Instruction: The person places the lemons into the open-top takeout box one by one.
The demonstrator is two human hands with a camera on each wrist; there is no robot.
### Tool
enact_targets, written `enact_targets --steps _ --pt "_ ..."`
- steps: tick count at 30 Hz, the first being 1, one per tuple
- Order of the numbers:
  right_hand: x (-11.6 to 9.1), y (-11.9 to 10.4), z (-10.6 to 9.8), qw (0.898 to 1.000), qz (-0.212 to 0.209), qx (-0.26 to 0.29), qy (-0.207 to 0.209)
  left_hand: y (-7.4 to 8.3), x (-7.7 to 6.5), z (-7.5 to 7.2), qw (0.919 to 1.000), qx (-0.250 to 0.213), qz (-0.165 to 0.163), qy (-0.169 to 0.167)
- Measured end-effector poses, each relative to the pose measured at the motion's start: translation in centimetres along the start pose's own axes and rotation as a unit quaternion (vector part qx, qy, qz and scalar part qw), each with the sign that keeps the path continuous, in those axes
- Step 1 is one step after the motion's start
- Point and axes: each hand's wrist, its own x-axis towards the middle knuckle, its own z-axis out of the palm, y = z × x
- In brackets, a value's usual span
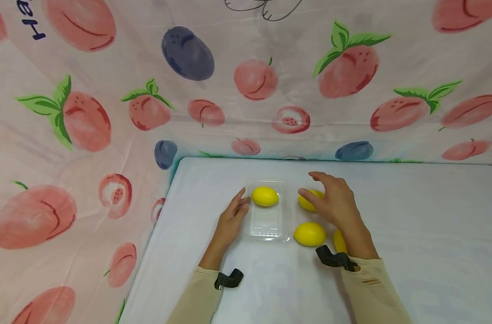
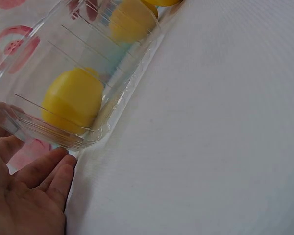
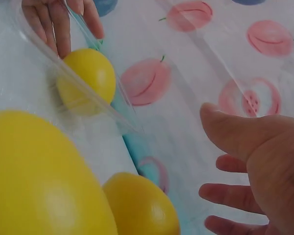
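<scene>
A clear plastic tray (image 1: 267, 228) sits on the white table with one yellow lemon (image 1: 265, 196) in its far part. Along the tray's left side, my left hand (image 1: 231, 222) rests its extended fingers at the rim; in the left wrist view its fingers (image 2: 51, 171) lie by the tray wall. My right hand (image 1: 337, 200) hovers over a second lemon (image 1: 306, 203) right of the tray, thumb and fingers spread apart, holding nothing. In the right wrist view a gap shows between the thumb (image 3: 225, 127) and that lemon (image 3: 142, 205).
Another lemon (image 1: 310, 234) lies nearer, just right of the tray. One more lemon (image 1: 339, 241) is partly hidden by my right wrist. A fruit-patterned cloth (image 1: 213, 135) hangs behind the table (image 1: 432, 225) and along its left edge.
</scene>
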Motion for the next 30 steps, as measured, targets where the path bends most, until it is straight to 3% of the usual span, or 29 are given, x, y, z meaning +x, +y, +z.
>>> enact_targets --steps 12,30 --pt "-0.1 2.9 -0.2 0.998 0.023 -0.024 -0.052 0.0 0.0 -0.1 1.0000 -0.001 -0.003 0.001" --pt "0.1 3.9 1.0 0.994 0.037 -0.027 -0.099 -0.1 0.1 -0.1 1.0000 0.000 -0.001 0.004"
